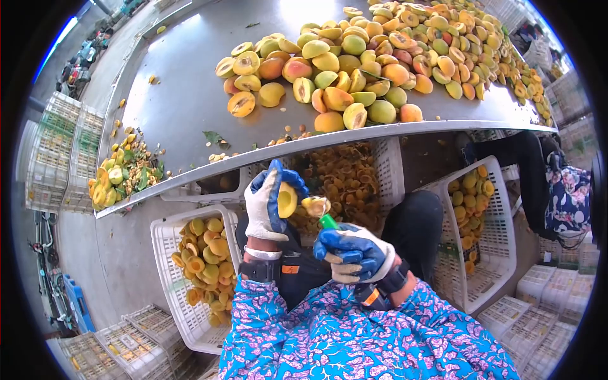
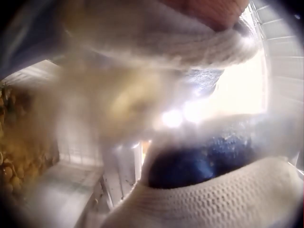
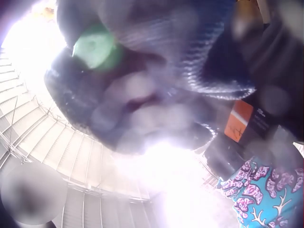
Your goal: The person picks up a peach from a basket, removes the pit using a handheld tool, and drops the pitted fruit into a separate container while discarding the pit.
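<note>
In the head view my left hand (image 1: 266,206), in a white and blue glove, holds a yellow peach half (image 1: 287,200) with its cut face toward the right. My gloved right hand (image 1: 356,253) grips a green-handled scoop (image 1: 329,221), fingers curled round the handle. At the scoop's tip is a yellow-brown bit of fruit (image 1: 315,206), close beside the peach half. The left wrist view is blurred, with the glove (image 2: 204,199) filling its lower part. In the right wrist view the green handle end (image 3: 94,46) pokes out of the dark fist.
A metal table (image 1: 183,82) ahead bears a large heap of halved peaches (image 1: 380,63), with scraps and pits at its left corner. White crates of fruit stand left (image 1: 166,253), right (image 1: 506,253) and under the table edge (image 1: 392,168). Another person's leg (image 1: 529,171) is at right.
</note>
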{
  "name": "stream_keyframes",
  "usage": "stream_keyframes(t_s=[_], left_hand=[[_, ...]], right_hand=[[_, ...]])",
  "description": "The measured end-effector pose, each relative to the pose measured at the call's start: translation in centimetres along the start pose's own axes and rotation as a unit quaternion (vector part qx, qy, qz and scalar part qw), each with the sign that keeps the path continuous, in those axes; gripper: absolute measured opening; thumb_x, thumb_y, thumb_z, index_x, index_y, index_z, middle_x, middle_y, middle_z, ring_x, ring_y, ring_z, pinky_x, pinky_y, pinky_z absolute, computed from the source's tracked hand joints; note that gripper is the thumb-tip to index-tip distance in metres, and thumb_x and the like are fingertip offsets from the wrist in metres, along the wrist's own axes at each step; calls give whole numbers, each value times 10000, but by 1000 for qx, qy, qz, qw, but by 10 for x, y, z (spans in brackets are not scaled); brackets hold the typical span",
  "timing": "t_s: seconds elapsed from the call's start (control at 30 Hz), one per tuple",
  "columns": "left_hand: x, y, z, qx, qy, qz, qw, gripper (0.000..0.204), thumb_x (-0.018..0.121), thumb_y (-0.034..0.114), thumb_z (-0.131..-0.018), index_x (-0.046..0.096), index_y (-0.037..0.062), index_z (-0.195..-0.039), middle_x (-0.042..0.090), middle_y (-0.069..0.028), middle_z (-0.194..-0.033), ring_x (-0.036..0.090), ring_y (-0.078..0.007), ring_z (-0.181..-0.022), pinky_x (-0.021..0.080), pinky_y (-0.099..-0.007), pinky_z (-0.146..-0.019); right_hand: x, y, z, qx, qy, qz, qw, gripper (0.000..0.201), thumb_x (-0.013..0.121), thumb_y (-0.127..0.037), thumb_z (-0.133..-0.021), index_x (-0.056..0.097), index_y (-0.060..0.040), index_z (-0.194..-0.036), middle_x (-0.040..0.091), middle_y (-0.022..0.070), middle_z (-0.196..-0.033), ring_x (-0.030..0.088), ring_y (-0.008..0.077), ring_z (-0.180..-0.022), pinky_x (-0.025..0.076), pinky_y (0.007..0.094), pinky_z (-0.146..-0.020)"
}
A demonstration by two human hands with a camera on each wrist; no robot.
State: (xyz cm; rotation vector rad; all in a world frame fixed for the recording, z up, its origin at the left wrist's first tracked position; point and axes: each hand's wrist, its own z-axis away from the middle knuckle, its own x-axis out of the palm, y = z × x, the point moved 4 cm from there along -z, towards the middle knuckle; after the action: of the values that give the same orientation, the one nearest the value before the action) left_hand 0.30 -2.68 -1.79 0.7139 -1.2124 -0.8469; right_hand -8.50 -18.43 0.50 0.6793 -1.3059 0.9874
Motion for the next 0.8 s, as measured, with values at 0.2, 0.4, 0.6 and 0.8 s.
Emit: stream_keyframes(t_s=[0.2, 0.4, 0.6, 0.8], left_hand=[[2, 27, 27, 50, 29, 67, 996, 379, 473, 328, -965, 589, -33, -974, 639, -165, -827, 637, -285, -773, 543, -383, -718], [-131, 105, 86, 129, 245, -195, 941, 249, 537, 236, -950, 633, 8, -920, 631, -75, -786, 596, -169, -695, 498, -296, -650], [-116, 148, 43, 187, 308, -440, 823, 351, 700, 111, -790, 619, -25, -1103, 678, -110, -1002, 634, -153, -918, 491, -280, -830], [-43, 126, -129, 173, 183, -678, 690, 440, 742, 257, -737, 624, 38, -1099, 658, -158, -1044, 647, -292, -936, 495, -359, -825]], right_hand=[[-95, -32, -1, -14, 416, 811, 411, 292, 533, -284, -910, 583, -1, -963, 657, 195, -756, 641, 350, -632, 498, 449, -587], [-97, -36, -5, 35, 405, 758, 511, 395, 514, -363, -884, 607, 13, -955, 633, 270, -911, 606, 422, -894, 470, 487, -780], [-107, -30, -6, 45, 377, 751, 541, 472, 437, -419, -918, 627, 12, -901, 624, 285, -878, 594, 448, -888, 462, 503, -785], [-103, -38, 2, 69, 398, 712, 574, 378, 544, -338, -869, 577, 24, -974, 630, 287, -876, 606, 440, -881, 471, 498, -772]])
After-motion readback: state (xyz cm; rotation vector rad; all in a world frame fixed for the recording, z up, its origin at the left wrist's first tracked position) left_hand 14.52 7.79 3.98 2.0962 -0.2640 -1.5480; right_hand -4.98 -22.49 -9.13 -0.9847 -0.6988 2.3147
